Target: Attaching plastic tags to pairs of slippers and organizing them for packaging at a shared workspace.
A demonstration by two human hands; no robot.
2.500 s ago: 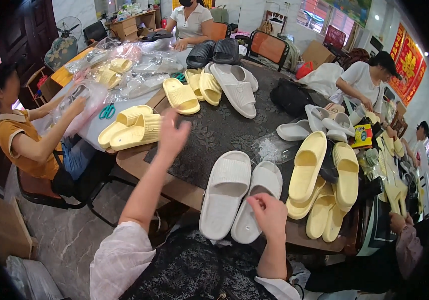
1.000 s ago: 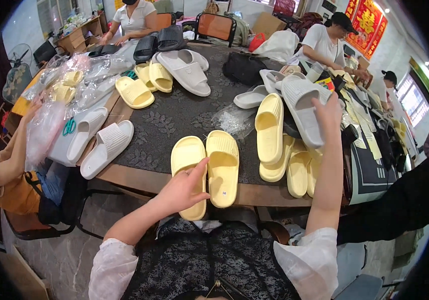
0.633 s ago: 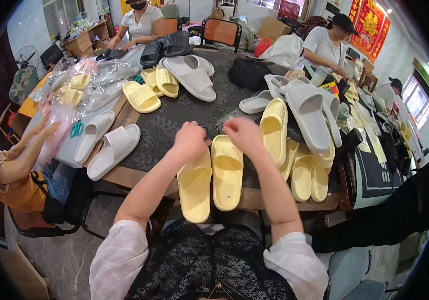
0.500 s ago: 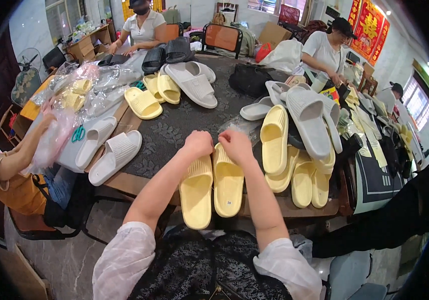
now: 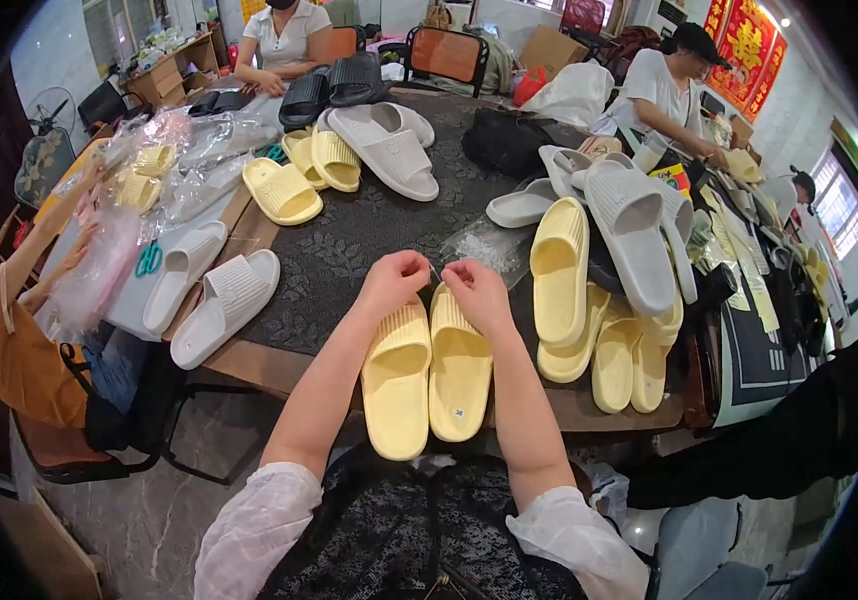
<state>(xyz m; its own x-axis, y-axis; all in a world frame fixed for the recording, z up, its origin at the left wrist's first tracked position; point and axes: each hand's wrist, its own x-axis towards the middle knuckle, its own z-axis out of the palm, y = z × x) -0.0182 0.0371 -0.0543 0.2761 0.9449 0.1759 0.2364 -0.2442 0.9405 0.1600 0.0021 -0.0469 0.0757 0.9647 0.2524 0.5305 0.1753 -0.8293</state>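
Observation:
A pair of yellow slide sandals lies side by side at the table's near edge: the left slipper (image 5: 396,390) and the right slipper (image 5: 459,385), its insole bearing a small white sticker. Over the toe of the left one, my left hand (image 5: 396,280) is closed in a pinch. My right hand (image 5: 476,290) pinches likewise above the toe of the other. The fingertips nearly meet, and something thin and small seems to be between them, too fine to name. Just beyond my right hand lies a clear plastic bag (image 5: 489,245) with small whitish bits.
Grey slippers (image 5: 629,235) and yellow slippers (image 5: 559,270) are heaped at right. More yellow slippers (image 5: 284,190), grey ones (image 5: 239,305) and black ones (image 5: 354,80) lie left and far. Teal scissors (image 5: 149,260) rest by plastic bags. Three people work around the table.
My hands have drawn closer together, fingertips now almost meeting above the toes. The co-worker at left has leaned and reached farther across the bags. The view has shifted slightly.

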